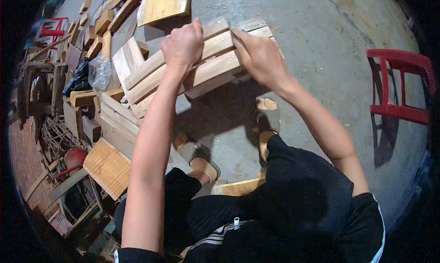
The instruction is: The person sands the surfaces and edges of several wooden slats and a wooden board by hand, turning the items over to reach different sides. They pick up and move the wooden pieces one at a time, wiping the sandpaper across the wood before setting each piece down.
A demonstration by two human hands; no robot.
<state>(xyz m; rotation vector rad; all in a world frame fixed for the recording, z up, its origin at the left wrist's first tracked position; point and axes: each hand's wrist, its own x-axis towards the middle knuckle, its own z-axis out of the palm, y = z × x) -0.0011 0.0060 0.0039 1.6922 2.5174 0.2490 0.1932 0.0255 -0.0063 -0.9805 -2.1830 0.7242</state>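
A slatted wooden piece [151,82], made of several pale boards side by side, is held up above the floor in front of me. My left hand [180,45] is closed over its middle, with the thumb pointing up and the fingertips out of sight. Farther right, my right hand [262,59] grips the boards near their ends, its fingers partly hidden behind the wood. Small round marks show near the board ends. The underside of the piece cannot be seen.
A square wooden stool top [164,5] stands beyond the slats. Wood offcuts [104,21], a clear plastic bag [99,73] and a ribbed wooden board [107,167] lie to the left. A red plastic stool [401,82] lies on the concrete floor [321,57] at right.
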